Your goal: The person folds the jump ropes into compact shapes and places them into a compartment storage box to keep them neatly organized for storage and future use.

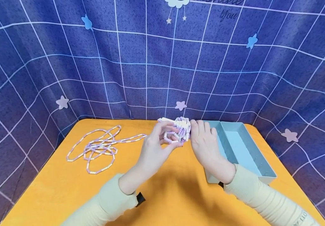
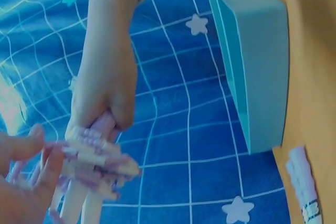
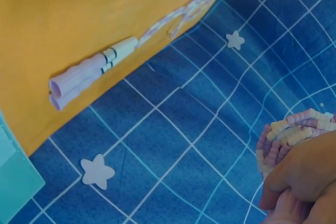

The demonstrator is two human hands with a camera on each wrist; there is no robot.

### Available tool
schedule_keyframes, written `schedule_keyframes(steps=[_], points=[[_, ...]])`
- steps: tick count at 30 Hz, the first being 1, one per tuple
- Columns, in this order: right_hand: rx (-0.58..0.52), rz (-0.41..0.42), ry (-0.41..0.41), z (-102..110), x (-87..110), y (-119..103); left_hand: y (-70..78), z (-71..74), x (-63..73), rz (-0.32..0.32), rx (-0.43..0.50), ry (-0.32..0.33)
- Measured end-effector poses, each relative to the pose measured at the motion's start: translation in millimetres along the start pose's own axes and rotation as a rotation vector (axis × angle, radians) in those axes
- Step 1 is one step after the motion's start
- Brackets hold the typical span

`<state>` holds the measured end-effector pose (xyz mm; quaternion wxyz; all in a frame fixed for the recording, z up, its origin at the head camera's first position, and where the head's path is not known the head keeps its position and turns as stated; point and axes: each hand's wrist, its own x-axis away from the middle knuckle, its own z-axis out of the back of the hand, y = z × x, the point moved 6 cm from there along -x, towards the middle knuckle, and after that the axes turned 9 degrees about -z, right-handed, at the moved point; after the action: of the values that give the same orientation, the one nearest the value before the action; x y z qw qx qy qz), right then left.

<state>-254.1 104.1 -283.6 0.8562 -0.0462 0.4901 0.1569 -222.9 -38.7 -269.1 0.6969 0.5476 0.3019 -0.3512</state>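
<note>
A beaded jump rope (image 1: pixel 183 128) in purple and white is wound into a bundle around its own handles, held up above the table. My right hand (image 1: pixel 205 141) grips the purple handle ends (image 2: pixel 104 124), while white handle parts (image 2: pixel 73 203) stick out of the bundle's other side. With thumb and fingers, my left hand (image 1: pixel 156 149) holds a loose loop of beads at the bundle's left. A second beaded jump rope (image 1: pixel 101 147) lies loosely tangled on the table to the left. Its paired purple and white handles (image 3: pixel 94 72) lie side by side, hidden behind my hands in the head view.
A light blue two-compartment box (image 1: pixel 253 150) stands at the right of the orange table (image 1: pixel 52 194), partly behind my right forearm. A dark blue gridded curtain (image 1: pixel 156 75) with stars hangs right behind the table's back edge.
</note>
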Motion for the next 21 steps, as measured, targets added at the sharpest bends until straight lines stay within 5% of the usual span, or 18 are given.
schedule_keyframes(steps=[5,12,16,21], points=[[-0.009,-0.006,-0.003,2,-2.5,-1,2.0,-2.0,2.5,-0.011,0.069,0.063],[-0.003,-0.009,0.025,5,-5.3,-1,6.1,-4.8,2.1,-0.100,0.057,0.046],[0.009,0.006,0.029,6,-4.6,-1,11.3,-3.0,-2.5,-0.200,-0.140,0.029],[0.026,0.026,0.046,7,-4.3,-2,30.3,-1.2,-5.3,-0.458,-0.496,-0.006]])
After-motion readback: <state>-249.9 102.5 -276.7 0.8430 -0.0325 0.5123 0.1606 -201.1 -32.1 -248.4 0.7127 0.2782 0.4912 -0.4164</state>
